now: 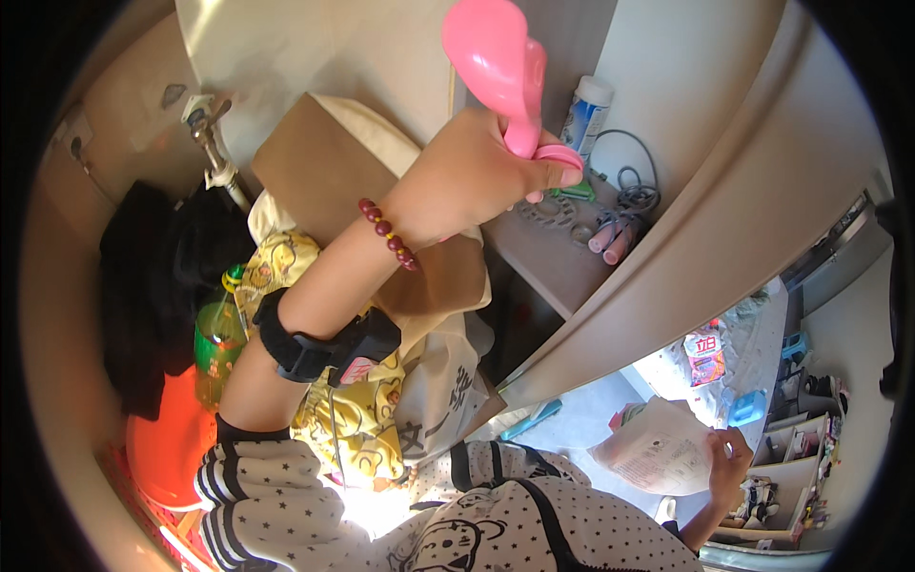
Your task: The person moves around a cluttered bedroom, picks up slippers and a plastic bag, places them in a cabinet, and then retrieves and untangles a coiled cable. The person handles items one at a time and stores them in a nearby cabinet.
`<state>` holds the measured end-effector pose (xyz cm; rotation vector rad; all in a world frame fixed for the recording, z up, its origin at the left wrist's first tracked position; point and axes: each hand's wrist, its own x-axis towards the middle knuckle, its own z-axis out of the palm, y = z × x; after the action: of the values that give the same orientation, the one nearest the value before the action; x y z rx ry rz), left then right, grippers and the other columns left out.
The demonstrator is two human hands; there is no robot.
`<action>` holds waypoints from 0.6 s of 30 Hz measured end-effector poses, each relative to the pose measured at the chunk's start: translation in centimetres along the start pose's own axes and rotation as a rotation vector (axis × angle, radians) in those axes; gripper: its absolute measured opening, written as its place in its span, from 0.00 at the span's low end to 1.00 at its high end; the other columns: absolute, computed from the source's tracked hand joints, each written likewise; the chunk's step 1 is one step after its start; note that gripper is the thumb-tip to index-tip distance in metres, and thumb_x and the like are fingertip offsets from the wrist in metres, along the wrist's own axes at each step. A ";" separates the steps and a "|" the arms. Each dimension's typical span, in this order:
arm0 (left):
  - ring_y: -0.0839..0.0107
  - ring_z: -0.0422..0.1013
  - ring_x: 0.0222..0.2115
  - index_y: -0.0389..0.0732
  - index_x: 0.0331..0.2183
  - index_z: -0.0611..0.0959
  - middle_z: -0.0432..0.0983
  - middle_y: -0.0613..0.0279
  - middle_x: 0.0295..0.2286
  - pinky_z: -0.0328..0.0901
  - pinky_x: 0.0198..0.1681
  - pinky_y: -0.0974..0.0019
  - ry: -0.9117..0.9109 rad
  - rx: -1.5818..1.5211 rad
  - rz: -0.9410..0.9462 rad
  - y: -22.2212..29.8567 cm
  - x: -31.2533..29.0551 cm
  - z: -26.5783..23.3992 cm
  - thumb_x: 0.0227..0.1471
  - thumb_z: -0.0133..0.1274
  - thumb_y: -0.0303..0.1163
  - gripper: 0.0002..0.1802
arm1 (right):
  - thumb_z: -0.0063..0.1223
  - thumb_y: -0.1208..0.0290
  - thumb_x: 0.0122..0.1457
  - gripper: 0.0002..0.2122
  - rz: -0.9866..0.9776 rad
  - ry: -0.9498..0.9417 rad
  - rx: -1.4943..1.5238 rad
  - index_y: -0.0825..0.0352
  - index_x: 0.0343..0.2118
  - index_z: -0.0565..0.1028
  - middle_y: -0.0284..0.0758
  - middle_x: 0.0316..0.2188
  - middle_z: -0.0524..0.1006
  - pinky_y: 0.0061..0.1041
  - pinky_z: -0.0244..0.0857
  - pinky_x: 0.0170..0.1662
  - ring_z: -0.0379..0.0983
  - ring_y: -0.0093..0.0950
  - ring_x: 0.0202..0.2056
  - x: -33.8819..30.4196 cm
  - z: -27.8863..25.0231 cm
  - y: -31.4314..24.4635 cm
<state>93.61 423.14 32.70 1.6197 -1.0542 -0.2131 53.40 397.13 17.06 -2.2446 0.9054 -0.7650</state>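
My left hand [491, 172] is raised over a small shelf, its fingers closed round the narrow end of a glossy pink plastic thing [486, 57]. That thing has a broad rounded top and a thin neck; its kind is unclear. A pink ring-shaped part [560, 155] shows at my thumb. Down at the right, my right hand [729, 467] grips the edge of a whitish plastic bag [662, 448] with faint print. What the bag holds, I cannot make out.
On the shelf [548, 253] stand a white-capped bottle [586, 110], a coiled grey cable [639, 191] and pink cylinders [615, 238]. A cabinet door [667, 210] curves past at the right. Below my left arm are a brown paper bag [334, 153], yellow cloth [353, 429] and a green bottle [219, 343].
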 end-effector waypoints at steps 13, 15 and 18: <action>0.85 0.63 0.16 0.35 0.32 0.80 0.72 0.69 0.19 0.58 0.19 0.81 0.072 -0.338 -0.255 2.3 -8.5 -1.0 0.49 0.58 0.40 0.17 | 0.55 0.78 0.47 0.04 -0.180 -0.074 -0.013 0.71 0.26 0.77 0.41 0.23 0.75 0.31 0.59 0.49 0.70 0.34 0.29 2.0 0.5 1.2; 0.86 0.61 0.16 0.34 0.35 0.79 0.71 0.70 0.19 0.58 0.19 0.81 0.035 -0.497 -0.254 2.1 -9.3 -1.0 0.50 0.58 0.41 0.18 | 0.55 0.78 0.46 0.03 -0.175 -0.094 0.001 0.71 0.25 0.77 0.41 0.23 0.75 0.32 0.60 0.48 0.70 0.36 0.30 2.4 0.5 1.3; 0.86 0.60 0.17 0.34 0.36 0.79 0.69 0.72 0.19 0.57 0.18 0.82 0.027 -0.587 -0.315 1.7 -10.7 -0.8 0.51 0.57 0.40 0.18 | 0.56 0.79 0.44 0.03 -0.222 -0.061 0.005 0.71 0.24 0.77 0.42 0.24 0.75 0.32 0.61 0.46 0.71 0.38 0.33 2.7 0.8 1.5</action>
<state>87.07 431.44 30.37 1.2331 -0.6252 -0.6464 54.95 394.48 16.19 -2.3771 0.6320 -0.7899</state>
